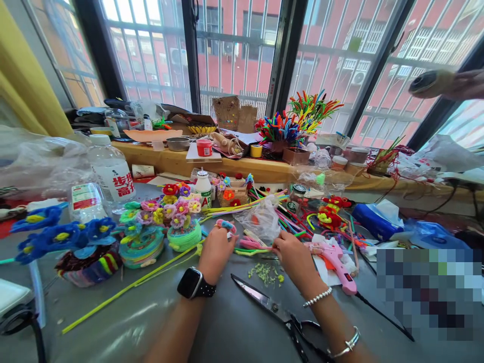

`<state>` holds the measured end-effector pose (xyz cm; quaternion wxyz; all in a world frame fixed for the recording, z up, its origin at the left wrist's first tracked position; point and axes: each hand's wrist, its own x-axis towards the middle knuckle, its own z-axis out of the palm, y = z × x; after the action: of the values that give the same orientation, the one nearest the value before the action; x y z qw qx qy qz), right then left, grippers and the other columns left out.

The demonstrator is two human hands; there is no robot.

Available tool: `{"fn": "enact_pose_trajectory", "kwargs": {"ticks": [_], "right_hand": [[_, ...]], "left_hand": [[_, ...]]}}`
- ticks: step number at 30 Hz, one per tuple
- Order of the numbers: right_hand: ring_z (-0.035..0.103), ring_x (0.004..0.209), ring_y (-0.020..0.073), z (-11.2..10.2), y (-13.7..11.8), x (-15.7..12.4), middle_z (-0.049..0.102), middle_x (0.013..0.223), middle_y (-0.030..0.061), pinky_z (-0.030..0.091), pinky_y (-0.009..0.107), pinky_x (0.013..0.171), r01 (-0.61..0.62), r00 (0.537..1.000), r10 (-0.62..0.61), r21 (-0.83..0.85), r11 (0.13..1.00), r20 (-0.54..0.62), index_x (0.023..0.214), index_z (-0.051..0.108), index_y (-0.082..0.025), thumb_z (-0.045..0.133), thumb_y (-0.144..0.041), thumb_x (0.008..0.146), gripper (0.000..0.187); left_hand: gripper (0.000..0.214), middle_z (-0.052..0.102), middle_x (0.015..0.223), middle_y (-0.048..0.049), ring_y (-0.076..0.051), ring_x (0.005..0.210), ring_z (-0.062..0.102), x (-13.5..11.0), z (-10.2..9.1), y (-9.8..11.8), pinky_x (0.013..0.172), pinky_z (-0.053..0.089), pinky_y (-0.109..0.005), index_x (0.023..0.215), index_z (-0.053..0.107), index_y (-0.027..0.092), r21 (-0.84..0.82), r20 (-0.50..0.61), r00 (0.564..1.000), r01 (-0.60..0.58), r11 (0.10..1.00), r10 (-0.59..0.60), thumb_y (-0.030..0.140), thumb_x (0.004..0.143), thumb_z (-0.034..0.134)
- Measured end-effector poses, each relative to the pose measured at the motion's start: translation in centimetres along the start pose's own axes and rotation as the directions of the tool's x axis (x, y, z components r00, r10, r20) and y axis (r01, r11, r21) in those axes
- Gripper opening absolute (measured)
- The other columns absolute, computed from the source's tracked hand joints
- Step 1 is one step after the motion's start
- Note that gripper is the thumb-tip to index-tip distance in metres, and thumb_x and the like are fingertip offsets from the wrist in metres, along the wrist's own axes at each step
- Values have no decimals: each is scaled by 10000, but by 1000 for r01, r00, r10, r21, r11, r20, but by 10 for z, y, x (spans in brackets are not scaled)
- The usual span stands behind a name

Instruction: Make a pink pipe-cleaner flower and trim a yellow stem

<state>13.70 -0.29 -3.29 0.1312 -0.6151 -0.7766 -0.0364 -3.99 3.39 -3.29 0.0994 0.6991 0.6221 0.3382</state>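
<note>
My left hand (216, 253), with a watch on the wrist, is closed on a small pink and blue pipe-cleaner piece (225, 225). To its right, the fingers of my right hand (297, 257) are pinched together at the ends of some pink pipe cleaners (250, 244); what they grip is too small to make out. Green clippings (265, 274) lie between the hands. Large scissors (260, 297) rest below them, blades apart. A pink glue gun (338, 267) lies beside my right hand. Just left of my left hand stands a green pot of pipe-cleaner flowers (184, 236).
A long yellow-green pipe cleaner (124, 290) crosses the table at left, before blue flowers in a striped basket (88, 267). Behind stand water bottles (111, 174), a jar (297, 198) and a plastic bag (264, 217). A blue tissue pack (374, 221) is at right. Another person's hand (461, 84) shows at upper right.
</note>
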Motion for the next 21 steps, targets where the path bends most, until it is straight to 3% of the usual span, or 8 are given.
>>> {"fn": "enact_pose_trajectory", "kwargs": {"ticks": [5,10,16,19,21], "right_hand": [[542,702,150,-7,3,-5,573,765,32,383,222,612,-8,994,20,110,994,-109,726,593,-177,499,-209,778,112],[538,614,147,-8,4,-5,563,690,19,373,240,571,-24,969,90,272,962,-232,637,568,-171,557,-251,734,127],[525,594,158,-6,6,-6,560,681,32,376,259,566,-53,954,135,296,954,-267,658,557,-166,541,-227,742,105],[527,639,162,-5,6,-5,556,715,38,384,259,595,-30,952,126,324,945,-278,701,560,-158,532,-154,739,48],[523,647,161,-6,5,-5,548,711,36,386,257,599,-12,949,122,354,935,-291,696,553,-155,533,-133,732,47]], "left_hand": [[137,562,1033,-112,-228,1003,469,0,-2,5,852,354,-352,791,535,157,-73,-115,991,-75,994,66,234,743,432],[199,566,1003,-110,-220,923,517,-1,-4,9,707,449,-335,744,504,163,-380,-166,986,-65,923,1,338,754,409],[187,600,930,-76,-178,834,551,-4,-10,16,649,449,-280,814,551,168,-481,-257,966,-111,870,-19,274,761,406],[211,614,888,-63,-161,753,574,-5,-10,17,616,451,-265,878,541,171,-573,-221,974,-80,816,-60,299,751,432],[246,629,782,-54,-161,677,586,-6,-7,19,572,453,-261,857,547,156,-641,-96,991,7,767,-90,350,730,462]]}}
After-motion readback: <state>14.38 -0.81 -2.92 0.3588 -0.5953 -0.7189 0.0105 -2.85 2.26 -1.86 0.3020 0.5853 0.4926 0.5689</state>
